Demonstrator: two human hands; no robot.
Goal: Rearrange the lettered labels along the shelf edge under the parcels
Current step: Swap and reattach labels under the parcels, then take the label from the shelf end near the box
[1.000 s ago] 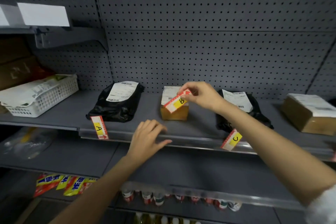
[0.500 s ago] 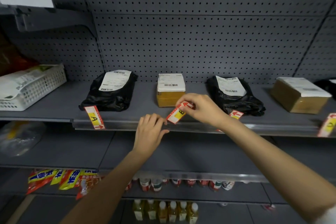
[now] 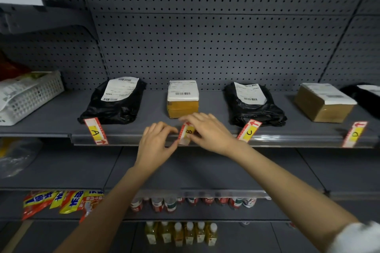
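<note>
On grey pegboard shelf edge [image 3: 131,139]: B label [image 3: 187,132] upright below box parcel [image 3: 183,98], apparently pinched by right hand [image 3: 207,130]; left hand [image 3: 156,141] just beside, fingers loosely curled.

Both bare forearms stretched forward and up, converging at centre, left hand [image 3: 157,142] palm down with fingers curled and thumb reaching rightward, right hand [image 3: 207,130] palm down just beside it, fingers spread leftward, fingertips nearly meeting the left's.

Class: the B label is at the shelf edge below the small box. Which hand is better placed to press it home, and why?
Right. The right hand already pinches the B label at the shelf edge; the left hand only steadies beside it.
</note>
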